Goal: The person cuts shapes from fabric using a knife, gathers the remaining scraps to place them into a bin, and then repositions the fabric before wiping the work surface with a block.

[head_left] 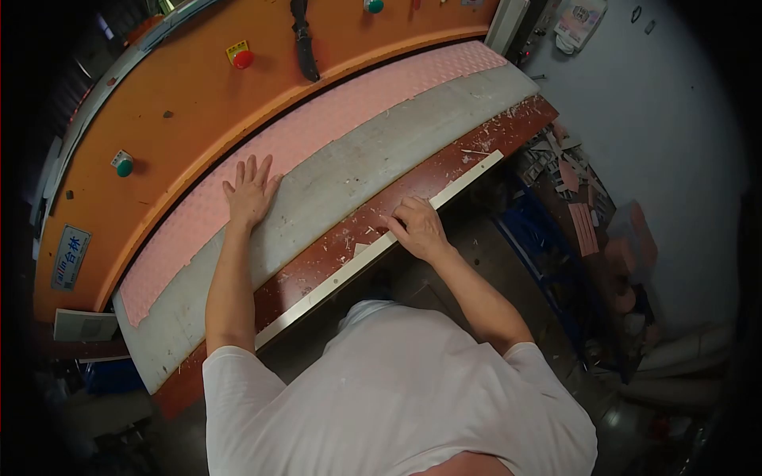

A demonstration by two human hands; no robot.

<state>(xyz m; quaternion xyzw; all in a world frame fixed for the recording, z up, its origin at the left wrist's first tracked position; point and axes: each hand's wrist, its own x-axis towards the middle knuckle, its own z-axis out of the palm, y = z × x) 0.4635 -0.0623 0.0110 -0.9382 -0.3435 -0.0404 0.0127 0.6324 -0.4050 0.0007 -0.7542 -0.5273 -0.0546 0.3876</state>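
My left hand (252, 194) lies flat with its fingers spread on a long pink textured sheet (317, 131). The sheet stretches along the pale grey board (349, 159), under the orange machine's front. My right hand (418, 226) has curled fingers and rests over the silvery metal strip (305, 303) on the front edge of a reddish-brown ledge (305, 270). Whatever those fingers may hold is hidden. Near that hand, pale shavings and small scraps are scattered on the ledge.
The orange machine (190, 103) carries a red button (243, 59), green buttons (124, 167) and a dark knife-like tool (303, 47). Pink and grey offcuts (583, 226) are piled at the right. A blue crate (532, 230) stands below, beside a pale wall (659, 151).
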